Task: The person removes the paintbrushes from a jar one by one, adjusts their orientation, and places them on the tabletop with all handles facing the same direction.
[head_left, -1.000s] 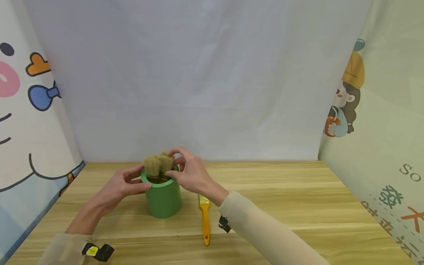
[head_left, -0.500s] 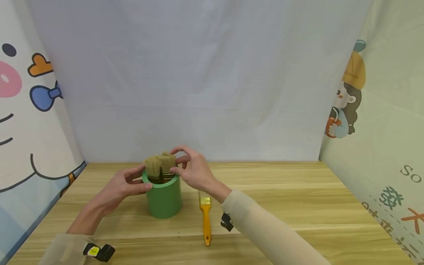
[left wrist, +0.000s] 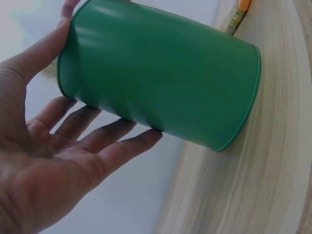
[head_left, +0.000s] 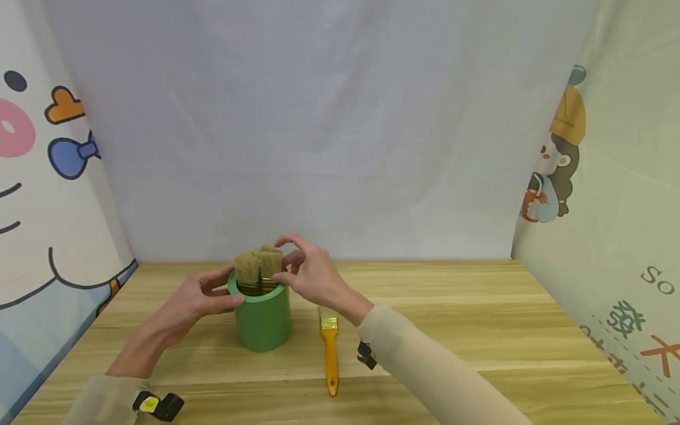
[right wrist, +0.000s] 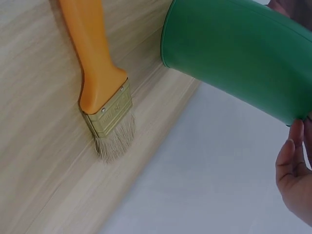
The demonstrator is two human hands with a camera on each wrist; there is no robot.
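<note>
A green cylindrical pot [head_left: 264, 321] stands upright on the table, left of centre in the head view. Two paintbrushes stick out of its top side by side, bristles up: the left paintbrush [head_left: 247, 267] and the right paintbrush [head_left: 271, 258]. Their handles are hidden inside. My left hand [head_left: 199, 295] grips the pot near its rim from the left, thumb in front and fingers behind, as the left wrist view shows. At the opposite side of the rim, my right hand [head_left: 313, 274] pinches the right paintbrush by its edge, thumb at the metal band.
Right of the pot, another paintbrush with an orange handle [head_left: 331, 360] lies on the wooden table [head_left: 451, 330], bristles pointing away from me. A pale cloth [head_left: 340, 130] hangs behind the table; printed sheets hang at both sides.
The right paintbrush has shifted slightly to the right in the pot and its metal band shows more clearly. My right hand moved a little right with it; the left hand kept its hold.
</note>
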